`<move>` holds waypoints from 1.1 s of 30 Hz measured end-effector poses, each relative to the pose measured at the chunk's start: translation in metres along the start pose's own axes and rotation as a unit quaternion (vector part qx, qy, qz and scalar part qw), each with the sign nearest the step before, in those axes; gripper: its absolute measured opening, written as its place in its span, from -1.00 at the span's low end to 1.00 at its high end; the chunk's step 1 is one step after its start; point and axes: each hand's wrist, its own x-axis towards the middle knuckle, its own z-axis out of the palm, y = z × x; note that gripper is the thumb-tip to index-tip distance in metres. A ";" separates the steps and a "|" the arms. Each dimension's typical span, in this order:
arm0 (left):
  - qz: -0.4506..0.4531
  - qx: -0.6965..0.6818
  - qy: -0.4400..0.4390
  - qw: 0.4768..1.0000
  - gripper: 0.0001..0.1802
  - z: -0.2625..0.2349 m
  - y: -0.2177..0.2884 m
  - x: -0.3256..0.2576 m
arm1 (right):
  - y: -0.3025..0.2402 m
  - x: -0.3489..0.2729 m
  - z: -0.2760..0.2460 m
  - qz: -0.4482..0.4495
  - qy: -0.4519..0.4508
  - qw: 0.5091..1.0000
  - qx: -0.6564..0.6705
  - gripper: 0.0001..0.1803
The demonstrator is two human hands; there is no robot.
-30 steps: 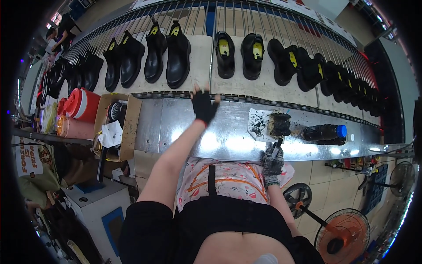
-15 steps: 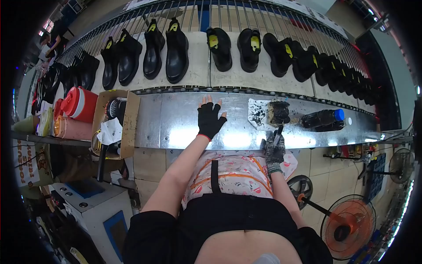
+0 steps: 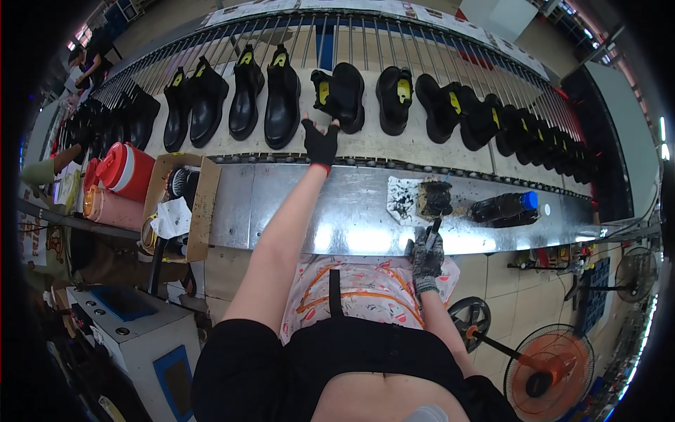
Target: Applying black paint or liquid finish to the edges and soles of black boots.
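My left hand (image 3: 321,143), in a black fingerless glove, reaches over the chain-edged conveyor with its fingers apart. Its fingertips are beside a black ankle boot (image 3: 348,98), whose yellow-lined opening faces left; whether they touch it I cannot tell. My right hand (image 3: 427,261), in a stained grey knit glove, is closed round a slim dark-handled tool (image 3: 435,226) at the near edge of the metal ledge (image 3: 337,225). The tool's far end meets a black-smeared block (image 3: 434,199). Beside that block lies a white sheet (image 3: 402,200) with black stains.
More black boots (image 3: 283,102) stand along the pale conveyor belt (image 3: 309,88) on both sides. Dark bottles (image 3: 498,207) lie at the ledge's right. A cardboard box (image 3: 204,204) and a red jug (image 3: 130,172) are at left. A floor fan (image 3: 548,369) stands lower right.
My left hand has moved from the metal ledge up and slightly left over the belt. The nearest boot now lies turned, its opening to the left. My right hand keeps its grip.
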 end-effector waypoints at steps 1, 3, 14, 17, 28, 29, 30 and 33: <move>-0.021 0.042 0.003 0.999 0.02 0.001 0.013 0.016 | -0.002 -0.002 0.001 -0.009 -0.003 1.000 0.008 -0.83; 0.024 0.151 0.005 0.988 -0.04 0.008 0.018 0.045 | -0.001 -0.003 0.005 0.047 -0.014 0.997 0.055 -0.83; 0.280 0.373 -0.169 0.868 -0.64 0.029 0.080 0.074 | -0.045 -0.002 -0.011 0.190 -0.064 0.977 0.069 -0.65; 0.256 0.350 -0.132 0.891 -0.60 0.008 0.039 0.088 | -0.038 -0.003 -0.009 0.151 -0.073 0.984 0.059 -0.65; 0.263 0.268 -0.018 0.927 -0.15 -0.008 -0.007 0.015 | -0.011 -0.007 -0.007 0.094 -0.066 0.992 0.044 -0.67; 0.256 0.333 -0.033 0.907 -0.17 -0.017 -0.020 -0.007 | -0.018 -0.007 -0.010 0.132 -0.081 0.988 0.020 -0.55; 0.274 0.388 -0.040 0.879 -0.17 -0.032 -0.046 -0.029 | -0.022 -0.008 -0.008 0.157 -0.079 0.979 0.106 -0.55; 0.246 0.456 -0.155 0.841 -0.31 -0.052 -0.044 -0.092 | -0.024 -0.007 -0.017 0.128 -0.082 0.985 0.078 -0.56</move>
